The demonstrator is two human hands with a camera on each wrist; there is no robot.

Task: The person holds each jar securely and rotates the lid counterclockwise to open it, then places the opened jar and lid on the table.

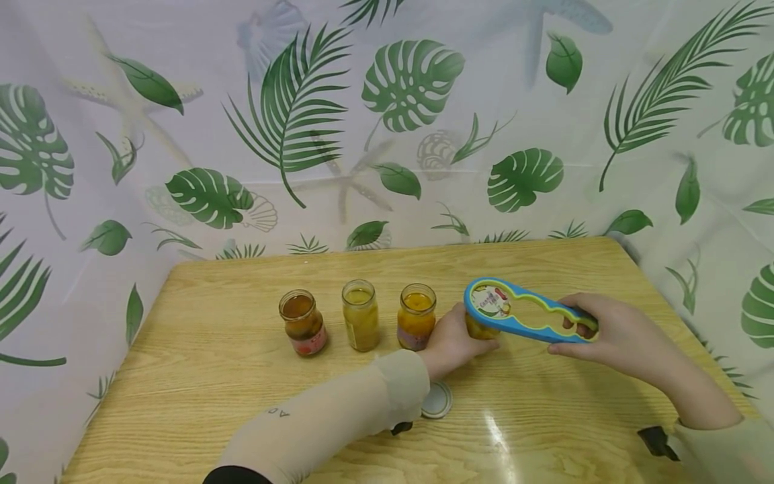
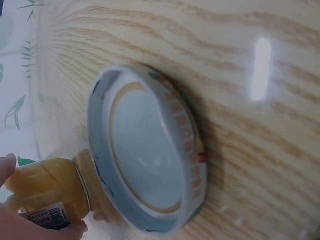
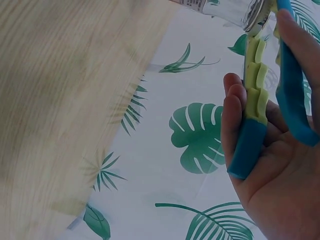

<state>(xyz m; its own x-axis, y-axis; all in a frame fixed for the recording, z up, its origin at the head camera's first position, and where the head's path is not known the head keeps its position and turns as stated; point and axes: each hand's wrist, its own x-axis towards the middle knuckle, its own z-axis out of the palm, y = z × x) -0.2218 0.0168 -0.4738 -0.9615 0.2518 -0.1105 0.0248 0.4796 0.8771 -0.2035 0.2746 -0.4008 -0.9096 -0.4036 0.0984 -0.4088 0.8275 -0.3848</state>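
Note:
My left hand (image 1: 456,339) grips a glass jar (image 1: 480,328) of yellow fruit at the right end of a row. In the left wrist view this jar (image 2: 55,187) shows a barcode label. A patterned lid (image 1: 491,300) tops it, seen through the wide end of a blue and yellow jar opener (image 1: 526,328). The opener's other end is in my right hand (image 1: 623,336), fingers curled round its handles. The right wrist view shows the opener's toothed yellow inner edges (image 3: 257,75) beside the jar's rim.
Three lidless jars stand to the left: a dark one with a red label (image 1: 304,326), a pale yellow one (image 1: 361,319) and an orange one (image 1: 416,319). Near my left wrist a loose lid (image 1: 437,400) lies inside up on the wooden table (image 1: 199,390). Leaf-patterned cloth (image 1: 411,202) hangs behind.

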